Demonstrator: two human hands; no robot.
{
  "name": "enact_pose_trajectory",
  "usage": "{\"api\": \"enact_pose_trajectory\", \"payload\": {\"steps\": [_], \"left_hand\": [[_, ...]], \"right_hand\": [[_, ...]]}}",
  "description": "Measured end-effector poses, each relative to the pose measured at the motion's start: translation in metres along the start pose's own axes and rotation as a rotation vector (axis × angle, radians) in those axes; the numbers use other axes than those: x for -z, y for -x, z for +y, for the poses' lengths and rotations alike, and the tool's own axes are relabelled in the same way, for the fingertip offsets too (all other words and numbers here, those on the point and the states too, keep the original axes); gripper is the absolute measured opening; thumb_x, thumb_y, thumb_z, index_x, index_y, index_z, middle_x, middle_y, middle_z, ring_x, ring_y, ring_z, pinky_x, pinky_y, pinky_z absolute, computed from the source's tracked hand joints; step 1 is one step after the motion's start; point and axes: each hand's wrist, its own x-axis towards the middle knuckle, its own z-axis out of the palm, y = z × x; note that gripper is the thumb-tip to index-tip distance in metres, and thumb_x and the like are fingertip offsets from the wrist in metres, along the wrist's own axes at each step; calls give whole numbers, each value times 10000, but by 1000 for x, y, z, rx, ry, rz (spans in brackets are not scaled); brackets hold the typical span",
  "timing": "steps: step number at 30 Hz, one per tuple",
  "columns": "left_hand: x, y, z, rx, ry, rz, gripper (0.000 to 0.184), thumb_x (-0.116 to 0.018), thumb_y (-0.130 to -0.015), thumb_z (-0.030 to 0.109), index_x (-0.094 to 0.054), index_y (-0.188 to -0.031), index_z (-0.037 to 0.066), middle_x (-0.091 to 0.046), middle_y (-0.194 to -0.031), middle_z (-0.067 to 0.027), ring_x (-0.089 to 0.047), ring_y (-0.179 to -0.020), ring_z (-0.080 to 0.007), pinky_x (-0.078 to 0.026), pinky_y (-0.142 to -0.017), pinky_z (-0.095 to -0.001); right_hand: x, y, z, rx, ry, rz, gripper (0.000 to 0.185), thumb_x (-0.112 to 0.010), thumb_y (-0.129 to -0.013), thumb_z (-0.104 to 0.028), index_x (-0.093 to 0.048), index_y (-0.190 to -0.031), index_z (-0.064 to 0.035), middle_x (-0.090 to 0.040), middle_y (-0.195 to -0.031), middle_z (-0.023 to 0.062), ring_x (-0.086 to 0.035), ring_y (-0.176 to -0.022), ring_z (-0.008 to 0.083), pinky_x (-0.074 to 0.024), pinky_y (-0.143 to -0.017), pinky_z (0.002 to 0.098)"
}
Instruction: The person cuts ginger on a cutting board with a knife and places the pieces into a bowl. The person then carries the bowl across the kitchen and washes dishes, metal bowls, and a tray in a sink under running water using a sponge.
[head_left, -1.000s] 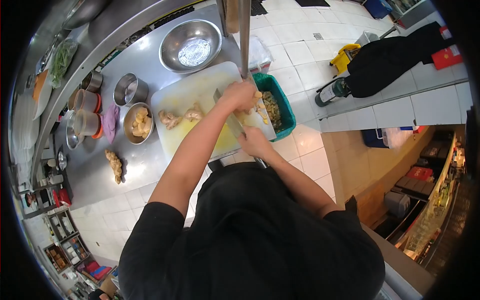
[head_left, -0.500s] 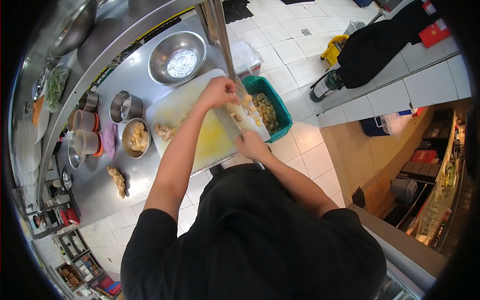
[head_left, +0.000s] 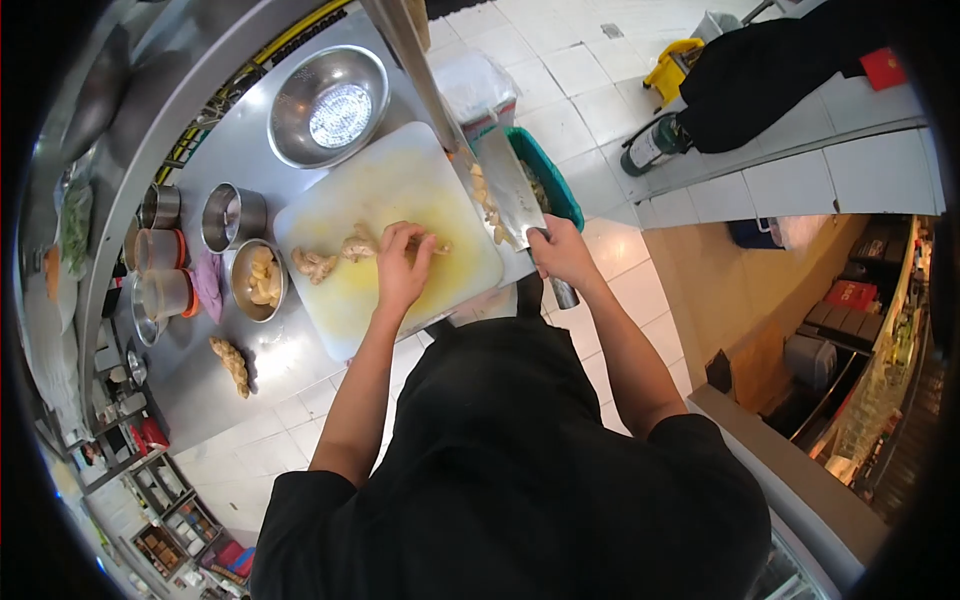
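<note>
My right hand (head_left: pixel 563 253) grips the handle of a cleaver (head_left: pixel 511 192), its broad blade reaching over the board's right side and the edge of the green bin. On the white cutting board (head_left: pixel 330 215), my left hand (head_left: pixel 403 265) hovers low or rests with bent fingers somewhat apart. Beside its fingertips lies a small piece of ginger (head_left: pixel 444 247); whether they touch is unclear. Two knobs of ginger, one left piece (head_left: pixel 314 265) and another (head_left: pixel 358 243), sit left of that hand. Pale ginger scraps (head_left: pixel 482 195) lie along the strip next to the blade.
A steel bowl of peeled ginger (head_left: pixel 258 280) stands left of the board, near a ginger root (head_left: pixel 230 365) on the steel table. A large steel bowl (head_left: pixel 328 107) is behind. The green bin (head_left: pixel 562 190) stands at the right, beyond a metal post (head_left: pixel 420 70).
My left hand has moved from above the cleaver back onto the board, by the ginger. My right hand has shifted right and upward with the cleaver, whose blade now partly covers the bin.
</note>
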Motion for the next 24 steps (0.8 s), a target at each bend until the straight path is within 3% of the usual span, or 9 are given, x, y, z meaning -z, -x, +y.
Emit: {"api": "enact_pose_trajectory", "payload": {"steps": [1, 2, 5, 10, 12, 14, 16, 20, 24], "left_hand": [[-3, 3, -2, 18, -6, -17, 208, -749, -936, 141, -697, -1093, 16, -639, -1154, -166, -663, -1023, -303, -543, -860, -389], [-6, 5, -5, -41, -31, 26, 204, -745, -940, 137, -694, -1096, 16, -638, -1148, -164, -650, -1046, -303, -538, -876, -391], [-12, 15, -10, -95, -83, 80, 206, -737, -946, 131, -687, -1113, 22, -632, -1158, -160, -631, -1065, -304, -531, -896, -391], [-20, 17, -14, -108, -186, 108, 239, -721, -951, 123, -669, -1172, 46, -608, -1225, -162, -611, -1109, -319, -516, -927, -402], [-19, 19, -18, -119, -236, 98, 267, -709, -950, 114, -657, -1206, 62, -591, -1262, -171, -591, -1150, -338, -501, -960, -417], [-18, 17, -12, -117, -249, 72, 280, -686, -953, 108, -648, -1227, 62, -587, -1269, -178, -578, -1172, -352, -485, -989, -429], [-16, 19, -12, -116, -271, 51, 284, -653, -959, 100, -641, -1237, 42, -583, -1279, -183, -558, -1203, -356, -462, -1025, -436], [-14, 23, -19, -87, -278, 19, 279, -611, -980, 90, -633, -1245, 4, -574, -1298, -192, -536, -1235, -359, -436, -1063, -446], [-14, 24, -23, -98, -251, 13, 276, -574, -1012, 84, -620, -1253, -43, -520, -1345, -211, -517, -1259, -348, -424, -1090, -449]], "right_hand": [[-4, 3, -8, -26, 58, 5, 247, -572, -971, -171, -668, -1022, 51, -616, -646, 125, -618, -488, 233, -501, -498, 399], [-7, -3, 4, -50, 46, 1, 247, -572, -971, -171, -668, -1022, 51, -616, -646, 125, -618, -488, 233, -501, -498, 399], [-11, -13, 27, 60, 227, -30, 293, -605, -919, -216, -650, -940, 73, -638, -748, 288, -660, -742, 463, -507, -695, 504], [14, -28, 42, -32, 119, 71, 299, -616, -923, -221, -661, -963, 72, -653, -758, 276, -687, -719, 402, -524, -685, 474], [28, -46, 66, 10, 101, 72, 235, -572, -1019, -189, -624, -966, 34, -603, -636, 56, -572, -441, 139, -465, -422, 292], [42, -65, 78, -117, -77, 15, 277, -586, -1037, -232, -626, -970, 34, -616, -655, 66, -582, -460, 148, -473, -437, 301], [48, -101, 154, -296, -101, -32, 317, -601, -1045, -276, -642, -991, 33, -628, -672, 74, -604, -491, 162, -489, -459, 321], [34, -149, 308, -446, 300, 150, 422, -598, -1042, -343, -665, -1016, 74, -703, -757, 186, -688, -551, 270, -551, -526, 405], [17, -153, 400, -587, 268, 178, 459, -596, -1039, -355, -666, -986, 95, -713, -768, 226, -716, -575, 324, -569, -561, 433]]}}
